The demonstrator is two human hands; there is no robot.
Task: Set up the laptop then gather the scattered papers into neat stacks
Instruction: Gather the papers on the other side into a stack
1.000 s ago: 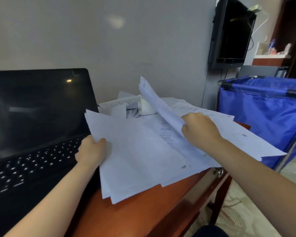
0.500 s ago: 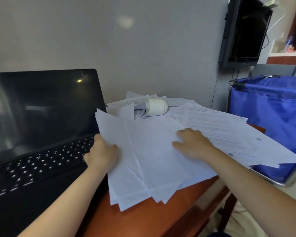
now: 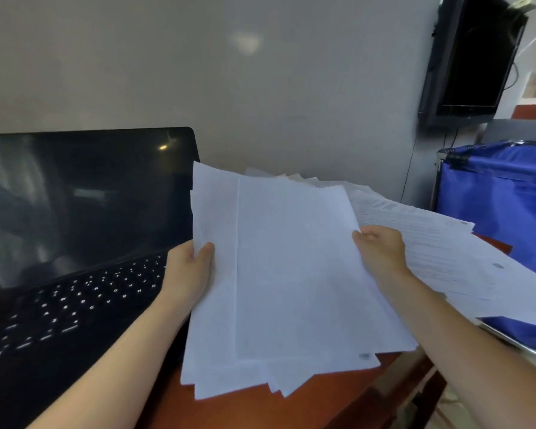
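Papers (image 3: 291, 274), a loose sheaf of white sheets, are held up just to the right of the open laptop (image 3: 75, 227), and I have them by both side edges. My left hand (image 3: 189, 274) grips the edge nearest the laptop, thumb on top and fingers hidden underneath, right beside the keyboard. My right hand (image 3: 381, 252) grips the edge away from the laptop, fingers curled round the sheets. My hands are apart, with the sheaf between them, each clamped on the paper.

The sheets are fanned unevenly, with corners poking out at the near end. The top left corner overlaps the right edge of the laptop's black screen in my view. The laptop's keys are lit. I cannot tell whether the near end of the sheaf rests on the reddish-brown bench (image 3: 307, 404).

Further right of the laptop, beyond my right hand, more printed sheets (image 3: 440, 252) lie spread out. Further right again stands a blue fabric bin (image 3: 502, 205) in a metal frame. A dark television (image 3: 474, 57) hangs on the grey wall (image 3: 260, 88), high and well to the right of the laptop.
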